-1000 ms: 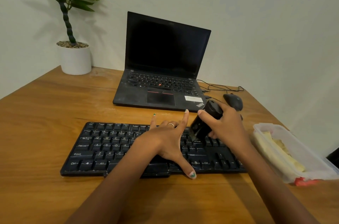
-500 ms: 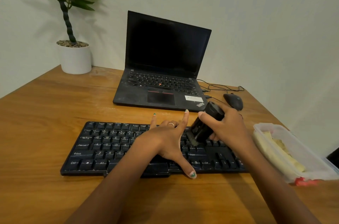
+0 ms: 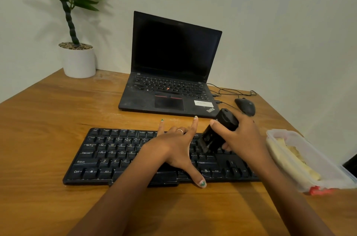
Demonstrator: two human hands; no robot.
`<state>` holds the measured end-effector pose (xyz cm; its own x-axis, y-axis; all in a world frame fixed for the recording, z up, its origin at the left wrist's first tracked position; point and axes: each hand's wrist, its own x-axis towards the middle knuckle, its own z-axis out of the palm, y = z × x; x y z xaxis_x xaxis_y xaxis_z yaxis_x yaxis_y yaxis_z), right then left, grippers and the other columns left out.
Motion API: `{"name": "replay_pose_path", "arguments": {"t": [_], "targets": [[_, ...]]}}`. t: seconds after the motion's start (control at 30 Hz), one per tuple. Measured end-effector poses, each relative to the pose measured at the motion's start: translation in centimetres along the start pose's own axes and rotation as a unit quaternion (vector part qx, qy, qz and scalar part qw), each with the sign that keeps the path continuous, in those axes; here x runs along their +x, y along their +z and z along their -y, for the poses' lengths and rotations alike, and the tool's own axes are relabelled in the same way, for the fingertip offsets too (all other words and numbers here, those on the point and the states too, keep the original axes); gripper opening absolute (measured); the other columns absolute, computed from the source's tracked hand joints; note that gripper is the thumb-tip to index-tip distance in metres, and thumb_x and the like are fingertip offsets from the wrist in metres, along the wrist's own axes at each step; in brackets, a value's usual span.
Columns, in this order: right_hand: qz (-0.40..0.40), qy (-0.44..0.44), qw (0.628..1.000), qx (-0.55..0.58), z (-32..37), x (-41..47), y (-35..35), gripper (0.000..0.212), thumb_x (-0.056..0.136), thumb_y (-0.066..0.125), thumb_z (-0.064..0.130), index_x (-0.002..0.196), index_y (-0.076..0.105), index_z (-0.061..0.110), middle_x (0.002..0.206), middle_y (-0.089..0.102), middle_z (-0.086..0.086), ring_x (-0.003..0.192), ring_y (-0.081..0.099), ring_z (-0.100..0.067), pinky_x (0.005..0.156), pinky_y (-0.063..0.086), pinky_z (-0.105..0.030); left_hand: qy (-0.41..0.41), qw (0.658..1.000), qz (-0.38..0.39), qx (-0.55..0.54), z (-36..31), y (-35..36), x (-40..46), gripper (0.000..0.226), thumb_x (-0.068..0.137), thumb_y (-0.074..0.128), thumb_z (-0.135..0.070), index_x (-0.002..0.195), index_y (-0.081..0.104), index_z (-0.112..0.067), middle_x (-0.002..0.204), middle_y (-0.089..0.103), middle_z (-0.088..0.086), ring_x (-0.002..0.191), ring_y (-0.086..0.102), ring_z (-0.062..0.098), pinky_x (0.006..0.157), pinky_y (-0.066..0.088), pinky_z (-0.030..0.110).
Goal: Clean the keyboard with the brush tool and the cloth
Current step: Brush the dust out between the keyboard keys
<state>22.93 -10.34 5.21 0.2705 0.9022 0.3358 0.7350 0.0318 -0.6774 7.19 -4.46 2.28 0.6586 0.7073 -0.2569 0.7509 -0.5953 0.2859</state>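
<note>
A black keyboard (image 3: 108, 156) lies across the wooden table in front of me. My left hand (image 3: 173, 148) rests flat on its middle keys, fingers spread, thumb toward the near edge. My right hand (image 3: 243, 139) grips a black brush tool (image 3: 218, 133), tilted, with its bristle end down on the keys right of centre. A yellowish cloth (image 3: 291, 158) lies inside a clear plastic container at the right.
An open black laptop (image 3: 170, 73) with a dark screen stands behind the keyboard. A black mouse (image 3: 245, 106) and thin cables lie to its right. A potted plant (image 3: 77, 60) stands at the back left. The clear container (image 3: 332, 176) sits near the table's right edge.
The brush tool has shifted slightly down and left across the keys in my right hand. My left hand stays in place on the keyboard.
</note>
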Motion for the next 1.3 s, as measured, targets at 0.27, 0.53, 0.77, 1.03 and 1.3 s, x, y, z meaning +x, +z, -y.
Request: {"name": "replay_pose_path", "arguments": {"t": [0.27, 0.53, 0.77, 1.03, 1.3], "targets": [[0.033, 0.019, 0.998, 0.048, -0.1, -0.5, -0.1, 0.017, 0.085, 0.064, 0.033, 0.086, 0.057, 0.018, 0.065, 0.066, 0.000, 0.047, 0.061, -0.012, 0.043, 0.049, -0.018, 0.000, 1.000, 0.002, 0.004, 0.0, 0.0, 0.0, 0.144, 0.061, 0.071, -0.075, 0.139, -0.041, -0.031, 0.163, -0.001, 0.005, 0.149, -0.008, 0.023, 0.111, -0.023, 0.057], [0.021, 0.017, 1.000, 0.000, -0.5, -0.2, -1.0, 0.015, 0.084, 0.064, 0.034, 0.078, 0.050, 0.031, 0.070, 0.063, 0.005, 0.054, 0.061, -0.007, 0.048, 0.051, -0.019, 0.001, 1.000, 0.002, 0.005, 0.0, 0.0, 0.0, 0.143, 0.061, 0.071, -0.075, 0.139, -0.041, -0.030, 0.163, -0.002, 0.005, 0.149, -0.008, 0.023, 0.110, -0.023, 0.056], [0.026, 0.017, 0.999, 0.024, -1.1, -1.0, -1.1, 0.014, 0.083, 0.065, 0.035, 0.084, 0.056, 0.024, 0.069, 0.065, 0.000, 0.052, 0.061, -0.005, 0.045, 0.049, -0.019, -0.001, 1.000, 0.008, 0.007, 0.0, 0.0, 0.0, 0.143, 0.061, 0.070, -0.075, 0.140, -0.040, -0.029, 0.163, -0.002, 0.005, 0.149, -0.009, 0.024, 0.111, -0.022, 0.058], [0.039, 0.013, 0.997, 0.065, -0.2, -1.5, -0.9, 0.017, 0.083, 0.067, 0.031, 0.083, 0.059, 0.016, 0.063, 0.066, -0.004, 0.046, 0.060, -0.011, 0.042, 0.048, -0.019, 0.000, 1.000, 0.005, 0.003, 0.0, 0.0, -0.1, 0.143, 0.061, 0.071, -0.074, 0.142, -0.038, -0.029, 0.163, -0.001, 0.004, 0.149, -0.009, 0.022, 0.110, -0.023, 0.057], [0.024, 0.003, 1.000, 0.009, -0.5, -1.1, -1.1, 0.015, 0.082, 0.067, 0.033, 0.080, 0.053, 0.026, 0.069, 0.062, 0.005, 0.053, 0.061, -0.004, 0.044, 0.049, -0.018, -0.001, 1.000, 0.007, 0.004, -0.1, 0.0, -0.1, 0.142, 0.062, 0.071, -0.075, 0.141, -0.038, -0.030, 0.163, -0.002, 0.004, 0.149, -0.010, 0.023, 0.109, -0.024, 0.056]]}}
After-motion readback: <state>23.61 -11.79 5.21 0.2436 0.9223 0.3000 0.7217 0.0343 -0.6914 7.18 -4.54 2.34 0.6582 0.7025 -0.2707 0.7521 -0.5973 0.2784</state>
